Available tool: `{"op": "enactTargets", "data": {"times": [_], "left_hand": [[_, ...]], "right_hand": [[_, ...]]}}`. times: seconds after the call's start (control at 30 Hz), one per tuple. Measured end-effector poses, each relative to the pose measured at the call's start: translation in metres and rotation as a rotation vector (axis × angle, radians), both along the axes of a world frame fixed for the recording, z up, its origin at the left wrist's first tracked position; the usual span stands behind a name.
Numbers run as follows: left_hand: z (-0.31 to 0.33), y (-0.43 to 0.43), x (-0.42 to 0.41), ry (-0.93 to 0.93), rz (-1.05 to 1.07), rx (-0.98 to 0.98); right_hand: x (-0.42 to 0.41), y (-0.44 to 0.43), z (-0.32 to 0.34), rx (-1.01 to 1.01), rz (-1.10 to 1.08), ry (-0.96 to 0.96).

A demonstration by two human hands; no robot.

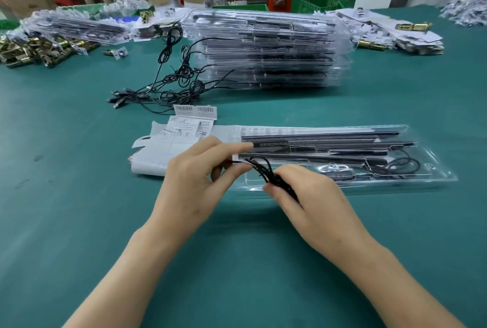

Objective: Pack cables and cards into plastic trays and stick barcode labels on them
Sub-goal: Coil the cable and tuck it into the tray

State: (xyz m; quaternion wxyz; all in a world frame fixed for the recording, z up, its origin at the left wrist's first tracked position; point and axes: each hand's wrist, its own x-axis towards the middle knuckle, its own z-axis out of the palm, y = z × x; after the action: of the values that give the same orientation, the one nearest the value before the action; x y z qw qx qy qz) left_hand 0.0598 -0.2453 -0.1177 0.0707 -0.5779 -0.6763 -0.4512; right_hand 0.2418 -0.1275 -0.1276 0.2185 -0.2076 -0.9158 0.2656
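A clear plastic tray [427, 169] lies in front of me on the green table, holding long black strips and a coiled cable at its right end. Over the tray's left end, my right hand [311, 196] grips a bundled black cable [263, 169]. My left hand [200, 177] pinches the end of that same cable between thumb and fingers. White printed cards [160, 151] lie under and to the left of the tray. Two barcode labels [196, 110] sit just beyond the cards.
A tall stack of packed trays [266, 48] stands at the middle back, with loose black cables [171, 77] tangled to its left. Gold metal parts [34, 48] are heaped far left. More white cards [395, 35] lie at the back right.
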Motion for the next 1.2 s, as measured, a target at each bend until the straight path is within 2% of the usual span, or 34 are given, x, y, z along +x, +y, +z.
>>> {"op": "enactTargets", "data": {"times": [0.17, 0.23, 0.4, 0.53, 0.67, 0.77, 0.87, 1.0, 1.1, 1.2], "left_hand": [[0.005, -0.004, -0.012, 0.042, 0.012, -0.102], [0.007, -0.005, -0.011, -0.023, -0.014, -0.154], [0.006, 0.003, 0.012, -0.677, -0.175, -0.217], [0.002, 0.009, 0.024, -0.847, -0.253, -0.183], [0.000, 0.011, 0.026, -0.894, -0.227, -0.124], [-0.001, 0.011, 0.026, -0.960, -0.207, -0.086], [-0.002, 0.011, 0.027, -0.970, -0.190, -0.075], [-0.001, 0.011, 0.027, -0.878, -0.160, -0.072], [0.001, 0.007, 0.021, -0.609, -0.054, -0.103], [0.008, 0.000, 0.007, -0.601, -0.151, -0.172]], "right_hand": [[0.000, 0.005, 0.000, -0.104, -0.096, 0.078], [0.000, 0.006, -0.001, -0.134, -0.118, 0.085], [-0.002, 0.005, -0.001, -0.163, -0.116, 0.026], [-0.001, -0.001, 0.001, -0.121, -0.076, -0.023], [0.001, -0.006, 0.004, -0.095, -0.008, 0.007], [-0.002, -0.007, 0.005, 0.007, 0.022, -0.050], [-0.002, -0.007, 0.007, 0.024, 0.023, -0.073], [-0.003, -0.009, 0.011, 0.020, 0.040, -0.146], [-0.002, -0.008, 0.013, 0.035, 0.033, -0.217], [-0.003, -0.009, 0.014, 0.078, 0.041, -0.262]]}}
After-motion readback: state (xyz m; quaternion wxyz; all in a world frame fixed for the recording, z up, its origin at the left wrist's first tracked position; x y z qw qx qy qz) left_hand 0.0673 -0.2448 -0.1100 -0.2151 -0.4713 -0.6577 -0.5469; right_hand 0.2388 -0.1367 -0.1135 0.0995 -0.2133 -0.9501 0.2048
